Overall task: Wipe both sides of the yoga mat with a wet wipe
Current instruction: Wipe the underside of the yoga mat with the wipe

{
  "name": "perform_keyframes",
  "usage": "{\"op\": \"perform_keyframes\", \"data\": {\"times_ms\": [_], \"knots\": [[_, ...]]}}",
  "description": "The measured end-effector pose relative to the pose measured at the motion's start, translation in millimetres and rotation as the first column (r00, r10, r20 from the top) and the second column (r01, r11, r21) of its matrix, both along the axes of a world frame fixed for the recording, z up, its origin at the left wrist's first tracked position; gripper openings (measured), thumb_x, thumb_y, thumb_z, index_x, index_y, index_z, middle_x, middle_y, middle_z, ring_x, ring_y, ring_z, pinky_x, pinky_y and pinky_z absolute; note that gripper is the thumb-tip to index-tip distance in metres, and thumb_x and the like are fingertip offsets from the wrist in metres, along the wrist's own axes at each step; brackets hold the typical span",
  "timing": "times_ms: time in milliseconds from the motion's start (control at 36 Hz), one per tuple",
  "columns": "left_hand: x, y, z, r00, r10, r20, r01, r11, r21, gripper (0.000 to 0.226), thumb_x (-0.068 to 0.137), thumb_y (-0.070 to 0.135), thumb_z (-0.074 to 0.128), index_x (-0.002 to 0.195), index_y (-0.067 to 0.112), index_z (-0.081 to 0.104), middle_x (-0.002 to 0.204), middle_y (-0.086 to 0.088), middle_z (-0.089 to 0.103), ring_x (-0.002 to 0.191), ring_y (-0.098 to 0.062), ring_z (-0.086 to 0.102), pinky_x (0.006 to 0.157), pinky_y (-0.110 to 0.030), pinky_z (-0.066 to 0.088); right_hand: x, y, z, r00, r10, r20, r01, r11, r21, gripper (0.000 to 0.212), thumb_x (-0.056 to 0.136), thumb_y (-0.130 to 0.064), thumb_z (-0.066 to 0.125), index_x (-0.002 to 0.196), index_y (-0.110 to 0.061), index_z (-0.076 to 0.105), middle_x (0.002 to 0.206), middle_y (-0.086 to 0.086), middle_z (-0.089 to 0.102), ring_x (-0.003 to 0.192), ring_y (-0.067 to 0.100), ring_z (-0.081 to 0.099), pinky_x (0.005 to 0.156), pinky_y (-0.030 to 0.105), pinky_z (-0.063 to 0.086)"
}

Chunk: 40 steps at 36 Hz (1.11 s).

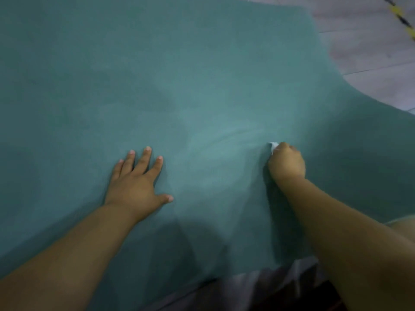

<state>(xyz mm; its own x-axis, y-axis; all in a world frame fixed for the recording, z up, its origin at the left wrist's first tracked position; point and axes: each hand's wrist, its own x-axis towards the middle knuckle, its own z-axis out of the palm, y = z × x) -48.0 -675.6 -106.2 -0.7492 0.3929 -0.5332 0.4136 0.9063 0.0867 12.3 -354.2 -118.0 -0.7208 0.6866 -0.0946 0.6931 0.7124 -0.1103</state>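
A teal yoga mat (170, 81) fills most of the head view, spread flat on the floor. My left hand (137, 180) lies flat on the mat with fingers straight and spread, pressing it down left of centre. My right hand (286, 162) is curled into a fist on the mat to the right and grips a white wet wipe (273, 145); only a small corner of the wipe pokes out past the knuckles, the remainder is hidden in the hand.
Pale tiled floor (368, 52) shows beyond the mat's right edge, with a black-and-yellow striped tape (398, 15) at the top right corner. Grey fabric (258, 286) lies at the mat's near edge at the bottom.
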Motion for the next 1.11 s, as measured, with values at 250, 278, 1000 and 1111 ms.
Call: {"op": "perform_keyframes", "data": {"times_ms": [250, 278, 1000, 1111], "knots": [[0, 0, 7, 0.999, -0.029, 0.016, 0.029, 0.999, -0.030, 0.098, 0.078, 0.074, 0.046, 0.150, 0.034, -0.006, 0.157, 0.003, -0.021, 0.145, -0.027, -0.011, 0.117, -0.039, -0.002, 46, -156, -13, 0.713, 0.672, -0.201, -0.701, 0.693, -0.170, 0.035, 0.064, -0.013, 0.075, 0.098, -0.015, 0.063, 0.075, 0.008, 0.061, 0.048, 0.028, 0.059, 0.035, 0.025, 0.037], [1, -1, 8, 0.999, -0.043, 0.025, 0.044, 0.998, -0.039, 0.098, 0.078, 0.074, 0.047, 0.150, 0.034, -0.006, 0.157, 0.003, -0.021, 0.146, -0.027, -0.011, 0.117, -0.039, -0.001, 48, -146, -11, 0.669, 0.727, -0.155, -0.743, 0.651, -0.156, 0.039, 0.063, -0.013, 0.079, 0.099, -0.015, 0.063, 0.077, 0.008, 0.060, 0.051, 0.029, 0.060, 0.036, 0.026, 0.038], [57, -31, 24, 0.983, -0.165, 0.080, 0.174, 0.977, -0.119, 0.095, 0.079, 0.072, 0.049, 0.151, 0.036, -0.001, 0.158, 0.001, -0.015, 0.146, -0.027, -0.008, 0.117, -0.040, -0.001, 119, -119, 11, 0.977, -0.128, 0.173, 0.156, 0.974, -0.163, 0.035, 0.096, -0.008, 0.034, 0.130, -0.007, 0.043, 0.129, 0.016, 0.047, 0.114, 0.035, 0.053, 0.094, 0.038, 0.041], [67, -35, 27, 0.976, -0.188, 0.109, 0.204, 0.967, -0.150, 0.098, 0.077, 0.071, 0.052, 0.150, 0.036, -0.002, 0.158, 0.000, -0.017, 0.146, -0.027, -0.009, 0.117, -0.040, -0.001, 137, -214, 4, 0.932, 0.362, -0.002, -0.342, 0.879, -0.332, 0.038, 0.088, -0.003, 0.047, 0.125, -0.010, 0.055, 0.121, 0.014, 0.056, 0.100, 0.032, 0.062, 0.082, 0.033, 0.048]]}}
